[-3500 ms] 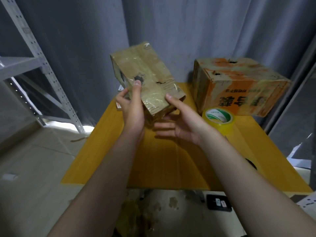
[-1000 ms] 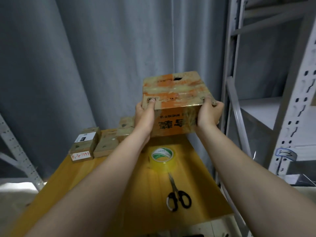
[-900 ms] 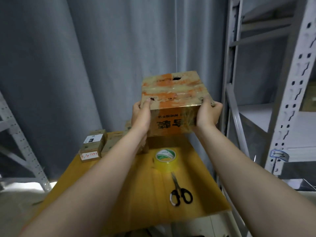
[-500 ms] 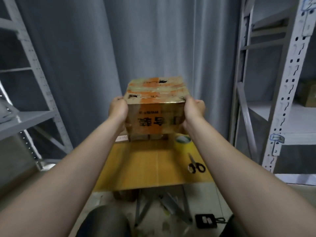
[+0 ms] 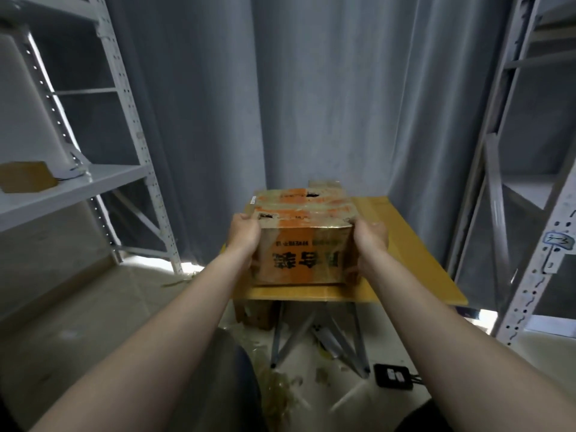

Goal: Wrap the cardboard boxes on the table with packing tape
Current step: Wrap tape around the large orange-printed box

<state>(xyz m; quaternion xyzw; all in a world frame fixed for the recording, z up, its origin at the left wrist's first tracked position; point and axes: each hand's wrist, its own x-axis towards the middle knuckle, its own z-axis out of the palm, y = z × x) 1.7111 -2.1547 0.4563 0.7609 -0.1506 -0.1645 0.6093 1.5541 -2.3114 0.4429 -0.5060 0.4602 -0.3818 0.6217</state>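
Note:
A large orange-and-brown cardboard box [image 5: 304, 241], glossy with tape and printed with black characters, is at the near edge of the yellow table [image 5: 405, 260]. My left hand [image 5: 244, 233] grips its left side and my right hand [image 5: 371, 236] grips its right side. The box bottom is level with the tabletop; whether it rests there I cannot tell. Another taped box [image 5: 324, 183] peeks out behind it. The tape roll and scissors are hidden.
Grey metal shelving stands at the left [image 5: 103, 182], with a small cardboard box [image 5: 26, 176] on it, and at the right [image 5: 530, 213]. A grey curtain hangs behind the table. A brown box [image 5: 254, 313] and a black device [image 5: 394, 375] lie on the floor under the folding table.
I have lowered the large box from chest height to the table's near edge, both hands still on its sides. The view has pulled back and down; tape roll and scissors are now hidden.

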